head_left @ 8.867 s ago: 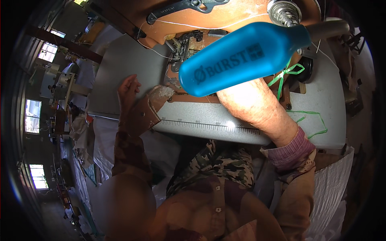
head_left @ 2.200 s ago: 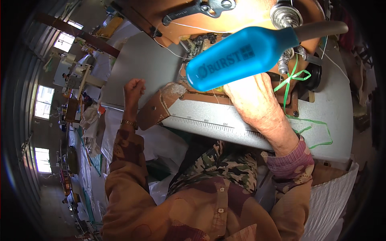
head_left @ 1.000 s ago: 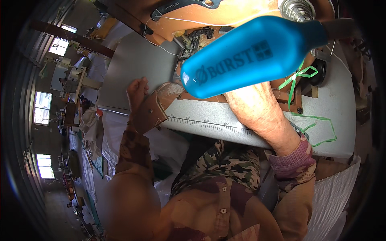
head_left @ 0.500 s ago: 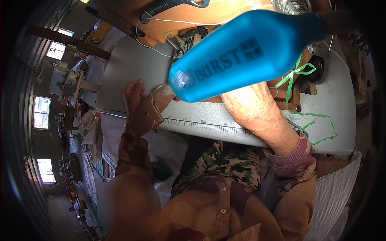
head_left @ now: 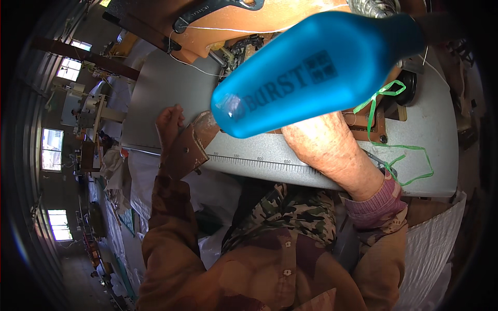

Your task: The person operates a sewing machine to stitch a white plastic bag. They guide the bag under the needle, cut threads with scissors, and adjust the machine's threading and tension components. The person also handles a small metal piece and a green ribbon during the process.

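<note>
My left hand (head_left: 169, 123) is at the left of the grey machine table, fingers curled in. A stiff brown piece, apparently leather (head_left: 185, 151), with a small hole lies against this hand and covers its lower part. The piece overhangs the table's front edge, and its other end runs toward the blue lamp head (head_left: 290, 78). That lamp hides most of my right hand (head_left: 311, 127); only its wrist end shows, brightly lit, and its fingers are out of sight. Behind the lamp stands an orange-brown sewing machine (head_left: 290, 18), its stitching area mostly covered.
A ruler scale (head_left: 259, 161) runs along the front edge of the grey table (head_left: 161, 88). Green twine (head_left: 428, 160) lies at the right, tied near a black knob (head_left: 409, 87). White thread (head_left: 233, 29) crosses the machine. A dark wrench-like tool (head_left: 199, 15) rests on top.
The view has shifted slightly, so the lamp and table sit a little further left and lower. Both hands and the brown piece keep nearly the same places on the table.
</note>
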The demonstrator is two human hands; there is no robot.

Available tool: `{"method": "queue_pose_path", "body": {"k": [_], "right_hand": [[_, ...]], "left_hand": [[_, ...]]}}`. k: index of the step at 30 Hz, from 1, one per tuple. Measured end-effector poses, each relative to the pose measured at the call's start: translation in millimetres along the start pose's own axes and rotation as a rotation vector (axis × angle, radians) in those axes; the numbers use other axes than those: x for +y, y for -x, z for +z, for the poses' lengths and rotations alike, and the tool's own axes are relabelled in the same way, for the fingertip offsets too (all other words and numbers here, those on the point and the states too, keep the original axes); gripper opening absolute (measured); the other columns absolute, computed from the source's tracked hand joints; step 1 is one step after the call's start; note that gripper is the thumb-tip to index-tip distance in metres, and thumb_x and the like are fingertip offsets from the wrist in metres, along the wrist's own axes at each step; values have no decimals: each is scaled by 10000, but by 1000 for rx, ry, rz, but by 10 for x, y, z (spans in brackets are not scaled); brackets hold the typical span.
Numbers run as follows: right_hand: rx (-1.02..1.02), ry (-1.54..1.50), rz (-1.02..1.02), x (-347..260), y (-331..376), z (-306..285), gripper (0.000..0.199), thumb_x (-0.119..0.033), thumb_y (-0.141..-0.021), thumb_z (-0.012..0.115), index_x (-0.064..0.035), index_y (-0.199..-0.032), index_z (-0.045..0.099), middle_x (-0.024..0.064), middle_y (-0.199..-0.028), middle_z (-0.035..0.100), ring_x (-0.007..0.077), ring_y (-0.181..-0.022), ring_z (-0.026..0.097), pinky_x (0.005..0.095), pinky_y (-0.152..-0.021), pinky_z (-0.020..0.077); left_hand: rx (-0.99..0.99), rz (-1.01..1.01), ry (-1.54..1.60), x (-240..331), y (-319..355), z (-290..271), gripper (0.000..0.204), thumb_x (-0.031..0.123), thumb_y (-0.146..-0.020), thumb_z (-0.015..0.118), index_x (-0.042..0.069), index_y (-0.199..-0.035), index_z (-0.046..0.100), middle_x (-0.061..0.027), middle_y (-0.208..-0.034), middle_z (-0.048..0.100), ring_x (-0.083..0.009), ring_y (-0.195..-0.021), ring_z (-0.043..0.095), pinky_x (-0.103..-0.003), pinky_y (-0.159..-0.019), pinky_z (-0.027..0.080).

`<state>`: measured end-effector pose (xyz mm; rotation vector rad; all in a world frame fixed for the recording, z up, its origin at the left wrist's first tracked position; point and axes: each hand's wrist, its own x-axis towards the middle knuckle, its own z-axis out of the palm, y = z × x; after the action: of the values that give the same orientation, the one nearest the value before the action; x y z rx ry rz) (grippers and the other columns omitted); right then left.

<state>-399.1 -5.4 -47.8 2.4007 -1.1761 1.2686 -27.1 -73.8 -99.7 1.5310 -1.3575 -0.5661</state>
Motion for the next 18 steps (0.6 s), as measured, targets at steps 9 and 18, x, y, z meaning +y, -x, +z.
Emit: {"method": "queue_pose_path", "body": {"k": [9, 18], "right_hand": [[-11, 79, -50, -41, 66, -18, 326, -75, -794, 606, 90, -1071, 654, 82, -663, 637, 216, -640, 663, 337, -586, 519], [-97, 94, 0, -18, 4, -26, 336, -79, -803, 603, 93, -1085, 665, 78, -635, 660, 192, -595, 682, 307, -543, 513]], "left_hand": [[-44, -38, 2, -105, -65, -91, 217, 184, -952, 655, 31, -799, 650, 9, -683, 574, -50, -590, 476, -219, -558, 372], [-36, -55, 19, -27, -22, -34, 164, 112, -979, 599, 21, -852, 649, 25, -696, 583, -43, -612, 500, -216, -553, 391]]}}
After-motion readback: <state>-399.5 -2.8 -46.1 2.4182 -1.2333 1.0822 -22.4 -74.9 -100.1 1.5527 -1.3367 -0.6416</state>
